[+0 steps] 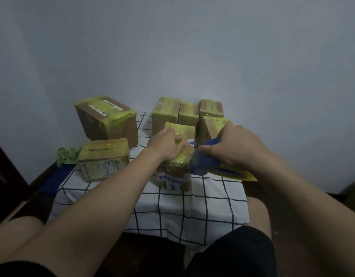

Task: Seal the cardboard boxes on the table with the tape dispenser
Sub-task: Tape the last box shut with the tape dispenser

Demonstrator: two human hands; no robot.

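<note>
A small cardboard box (pixel 184 134) wrapped in yellow-green tape stands on the checked tablecloth (pixel 192 202) in the middle. My left hand (pixel 168 144) presses down on its top and left side. My right hand (pixel 232 144) grips a blue tape dispenser (pixel 202 160) with a yellow tape roll (pixel 232 173), held against the box's right side. A white label (pixel 172 180) shows low on the box's front.
Several other taped boxes stand around: a large one (pixel 106 118) at back left, one (pixel 104 158) at front left, a group (pixel 188 110) behind. Crumpled green tape (pixel 66 154) and a blue mat (pixel 54 180) lie at the left edge. A white wall rises behind.
</note>
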